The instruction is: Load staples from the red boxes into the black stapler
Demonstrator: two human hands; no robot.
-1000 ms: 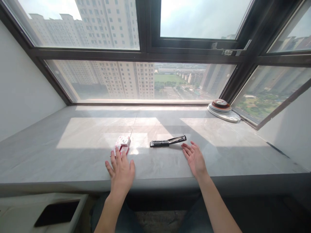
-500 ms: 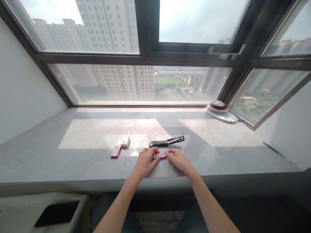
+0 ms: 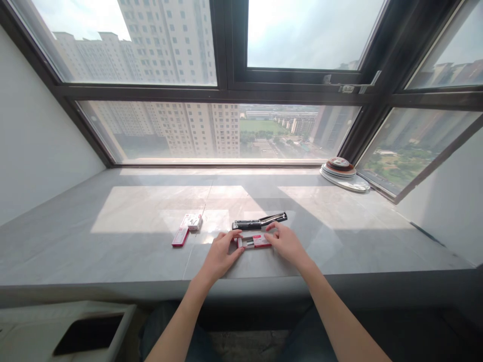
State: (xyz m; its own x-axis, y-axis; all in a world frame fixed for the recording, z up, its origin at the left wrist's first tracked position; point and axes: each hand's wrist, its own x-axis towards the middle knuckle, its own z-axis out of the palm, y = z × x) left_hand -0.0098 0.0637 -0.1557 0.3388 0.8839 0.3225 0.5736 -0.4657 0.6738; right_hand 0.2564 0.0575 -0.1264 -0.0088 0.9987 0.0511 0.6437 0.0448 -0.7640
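while fingers [image 3: 236, 233] of the left hand [image 3: 221, 253] clamp one end of the part-open box [image 3: 261, 241], those of the right hand [image 3: 287, 245] pinch the other; it lies between them, near the stapler [image 3: 247, 224], contents [image 3: 250, 243] indistinct.

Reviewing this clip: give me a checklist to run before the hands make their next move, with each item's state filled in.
1. Left hand on the left end of the small box: ok, thumb and fingers at opposite edges.
2. Right hand on the box's right end: ok, fingertips touch it.
3. Small box open: ok, partly; its left part is uncovered and something dark shows inside.
4. Black stapler open: ok, its two parts spread at a wide angle just beyond the box.
5. White box and red box apart from the hands: ok, both lie to the left.
6. Amount inside the small box: cannot tell, too small.
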